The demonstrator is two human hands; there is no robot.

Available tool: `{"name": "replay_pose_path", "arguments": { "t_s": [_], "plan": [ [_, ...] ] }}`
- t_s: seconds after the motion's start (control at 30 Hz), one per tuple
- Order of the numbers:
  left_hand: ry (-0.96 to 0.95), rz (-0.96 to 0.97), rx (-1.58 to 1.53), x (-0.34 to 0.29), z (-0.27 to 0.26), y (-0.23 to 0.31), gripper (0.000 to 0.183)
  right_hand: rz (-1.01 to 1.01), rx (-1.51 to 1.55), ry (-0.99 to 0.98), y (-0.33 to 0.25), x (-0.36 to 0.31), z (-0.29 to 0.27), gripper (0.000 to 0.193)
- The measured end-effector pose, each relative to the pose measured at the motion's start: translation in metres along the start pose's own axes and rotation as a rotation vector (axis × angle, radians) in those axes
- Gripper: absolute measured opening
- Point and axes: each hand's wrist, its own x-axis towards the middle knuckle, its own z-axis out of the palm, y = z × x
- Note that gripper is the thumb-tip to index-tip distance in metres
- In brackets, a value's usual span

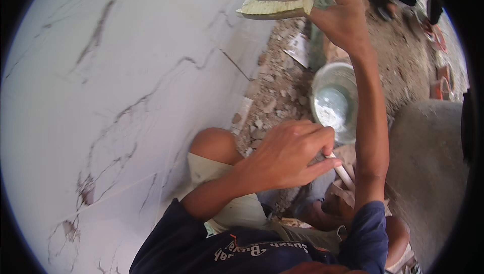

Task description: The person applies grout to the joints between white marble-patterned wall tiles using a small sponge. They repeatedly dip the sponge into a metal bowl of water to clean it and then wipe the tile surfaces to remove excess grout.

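My right hand (340,14) is raised at the top of the view, fingers and thumb closed round the end of a pale yellow sponge (275,2). The sponge's upper face is smeared grey. It is held close to a white marble-patterned tiled surface (151,37); I cannot tell if they touch. In front of my body, my left hand (290,155) pinches a slim white stick (344,175) between thumb and fingers. The stick's upper end is hidden by the hand, and what it belongs to does not show.
Just beyond my left hand stands a pale bucket (316,90) with cloudy water. Broken rubble (269,97) runs along the tiles' lower edge. A large grey rounded surface (428,168) is at the right, and orange-red objects (442,82) lie farther back. Dark shapes hang at the upper right.
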Motion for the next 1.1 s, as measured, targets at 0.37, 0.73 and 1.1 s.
{"name": "replay_pose_path", "arguments": {
  "t_s": [0.37,0.73,1.1],
  "plan": [
    [-0.164,-0.054,0.085,-0.009,0.001,0.005,0.029,0.244,-0.324,-0.853,0.003,-0.096,-0.102,0.03],
    [-0.256,-0.056,0.12,-0.011,0.0,-0.002,0.026,0.517,-0.156,-1.311,0.056,-0.244,-0.113,0.042],
    [-0.316,-0.081,0.176,-0.008,0.0,-0.003,0.025,0.773,-0.091,-1.145,0.056,-0.255,-0.09,0.03]
  ]
}}
